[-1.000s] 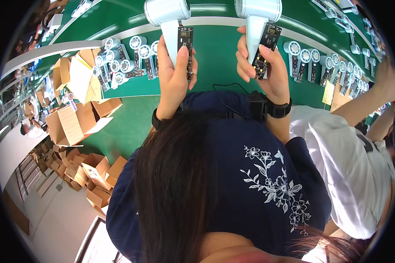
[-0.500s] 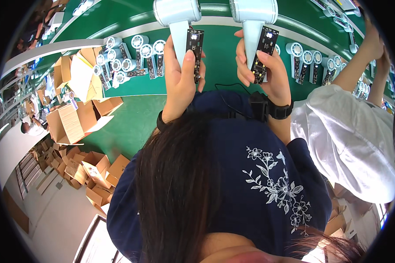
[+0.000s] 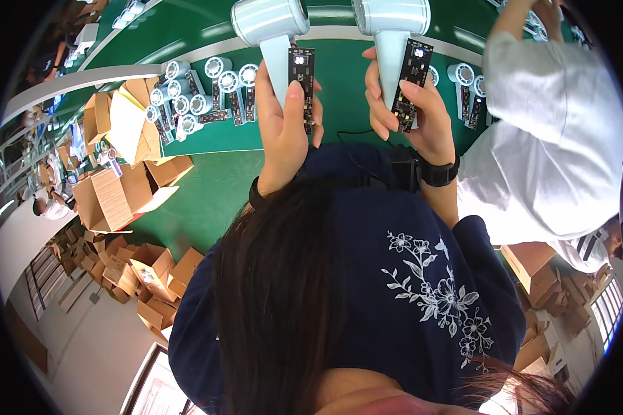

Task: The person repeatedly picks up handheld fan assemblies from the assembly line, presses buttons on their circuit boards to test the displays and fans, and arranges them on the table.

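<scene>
Green surface (image 3: 339, 90) stretches across twelve o'clock, and over it we have two units on show at once! At two to three o'clock, a co-worker in white (image 3: 547, 152) leans over that side, hiding part of what stands there. An open carton (image 3: 111, 197) gapes at nine o'clock, set beside the work, presumably to be within reach.

Up at half past ten, a cluster of fans (image 3: 201, 104) lies with dark boards exposed; at two o'clock, more fans (image 3: 462, 74) line up, likely spaced so each can be picked singly.

Now the main pair: left fan (image 3: 270, 24) just left of twelve, right fan (image 3: 393, 21) just right of it, pale blue heads pointing away. The left grip (image 3: 282, 135) is closed round its handle, the thumb pinning the left board (image 3: 303, 76); the right grip (image 3: 432, 124) matches it, thumb on the right board (image 3: 412, 76). That hold seems meant to steady the loose-looking boards and turn their faces to the wearer. Smallest of all, the left display (image 3: 300, 61) and right display (image 3: 419, 52) glow white, side by side, apparently easy to compare.
</scene>
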{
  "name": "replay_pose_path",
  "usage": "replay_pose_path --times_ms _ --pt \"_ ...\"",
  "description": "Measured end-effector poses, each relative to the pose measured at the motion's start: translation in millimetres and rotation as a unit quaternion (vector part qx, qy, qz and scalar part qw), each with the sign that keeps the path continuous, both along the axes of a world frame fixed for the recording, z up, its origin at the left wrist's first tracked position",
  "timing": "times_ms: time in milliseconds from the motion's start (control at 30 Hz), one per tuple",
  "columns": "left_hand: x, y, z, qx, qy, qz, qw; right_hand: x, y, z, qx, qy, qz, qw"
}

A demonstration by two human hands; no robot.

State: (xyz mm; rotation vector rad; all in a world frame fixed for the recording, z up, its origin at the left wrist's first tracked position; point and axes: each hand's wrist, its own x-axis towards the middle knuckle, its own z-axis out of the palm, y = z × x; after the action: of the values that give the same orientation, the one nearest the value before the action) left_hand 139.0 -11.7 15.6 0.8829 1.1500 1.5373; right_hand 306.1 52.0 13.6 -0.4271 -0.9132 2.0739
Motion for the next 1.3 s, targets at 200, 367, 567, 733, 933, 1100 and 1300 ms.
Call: replay_pose_path --times_ms 200,367,567,733,933,1100,1300 --pt "1.4 -2.7 -1.2 0.003 0.005 -0.005 1.0 -1.5 0.0 -0.3 -0.021 0.001 0.016 1.0" --pt "1.7 -1.8 -0.4 0.002 0.033 0.003 0.999 -1.9 -0.5 4.1 -0.027 -0.027 0.042 0.998" --pt "-3.5 -1.6 -4.0 0.014 -0.009 0.02 1.0 -3.2 -1.0 -0.5 -0.011 0.002 0.035 0.999" --pt "-5.0 -3.5 -5.2 0.0 -0.003 0.014 1.0 -2.2 -0.8 0.2 0.0 -0.012 0.012 1.0" --pt "-5.1 -6.0 -6.7 -0.006 -0.014 0.021 1.0 -1.4 1.1 -1.0 0.001 -0.015 0.015 1.0" --pt "-6.1 -6.2 -5.2 -0.01 -0.006 0.014 1.0 -0.3 1.7 -1.4 -0.017 -0.01 0.032 0.999" --pt "-3.2 -8.4 -4.4 0.009 -0.018 0.015 1.0 2.4 1.4 -0.8 -0.002 0.001 0.024 1.0"
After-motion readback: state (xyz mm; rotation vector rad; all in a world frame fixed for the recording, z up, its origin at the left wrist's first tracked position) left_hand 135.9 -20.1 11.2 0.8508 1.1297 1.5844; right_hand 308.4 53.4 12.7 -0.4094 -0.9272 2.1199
